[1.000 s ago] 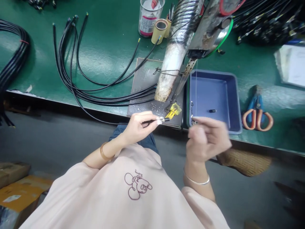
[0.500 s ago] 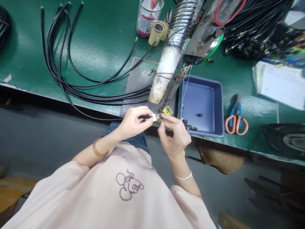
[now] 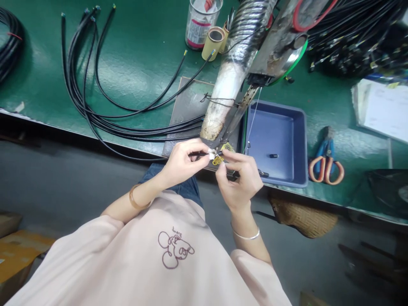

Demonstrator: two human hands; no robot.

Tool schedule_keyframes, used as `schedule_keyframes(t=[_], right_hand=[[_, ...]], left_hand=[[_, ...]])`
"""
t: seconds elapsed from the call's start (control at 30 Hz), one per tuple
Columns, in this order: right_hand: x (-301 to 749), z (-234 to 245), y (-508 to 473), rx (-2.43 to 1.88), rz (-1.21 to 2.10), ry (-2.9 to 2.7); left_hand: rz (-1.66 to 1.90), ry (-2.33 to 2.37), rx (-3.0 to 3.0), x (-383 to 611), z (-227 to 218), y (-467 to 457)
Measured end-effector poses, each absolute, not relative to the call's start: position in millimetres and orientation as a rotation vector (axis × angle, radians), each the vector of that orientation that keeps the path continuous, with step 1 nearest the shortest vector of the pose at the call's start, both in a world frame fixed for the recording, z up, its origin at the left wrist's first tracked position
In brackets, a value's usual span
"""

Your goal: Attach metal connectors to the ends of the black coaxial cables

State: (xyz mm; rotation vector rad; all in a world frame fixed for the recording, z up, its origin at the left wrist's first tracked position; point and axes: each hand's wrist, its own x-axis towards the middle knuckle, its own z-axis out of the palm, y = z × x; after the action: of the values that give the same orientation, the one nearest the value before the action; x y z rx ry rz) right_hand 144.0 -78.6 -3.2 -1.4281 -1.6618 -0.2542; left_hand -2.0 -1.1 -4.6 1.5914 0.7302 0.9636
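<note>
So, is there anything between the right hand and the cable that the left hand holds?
Nothing visible. The right hand is close to the end of the cable in the left hand; the pipe sits beyond both, not between. Whether it touches the cable, I cannot tell.

A green table [image 3: 153, 46] spans the room's upper half, its surface glossy with soft patches of reflected light. Its front edge, pale and worn towards the left, stands above deep shadow. Beyond that edge lies a plain grey floor [image 3: 76, 174]. Cardboard boxes [image 3: 22, 255] sit on the left side, and a tan woven object [image 3: 307, 219] shows below the front edge's right stretch, near blurred dark bars [image 3: 366, 259].
</note>
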Motion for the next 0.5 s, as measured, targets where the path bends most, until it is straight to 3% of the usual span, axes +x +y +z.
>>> schedule_keyframes(t=[0.5], right_hand=[[146.1, -6.0, -79.7, -1.414, -0.187, -1.660]], left_hand=[[0.855, 0.742, 1.574, -4.5, 0.4, 1.6]])
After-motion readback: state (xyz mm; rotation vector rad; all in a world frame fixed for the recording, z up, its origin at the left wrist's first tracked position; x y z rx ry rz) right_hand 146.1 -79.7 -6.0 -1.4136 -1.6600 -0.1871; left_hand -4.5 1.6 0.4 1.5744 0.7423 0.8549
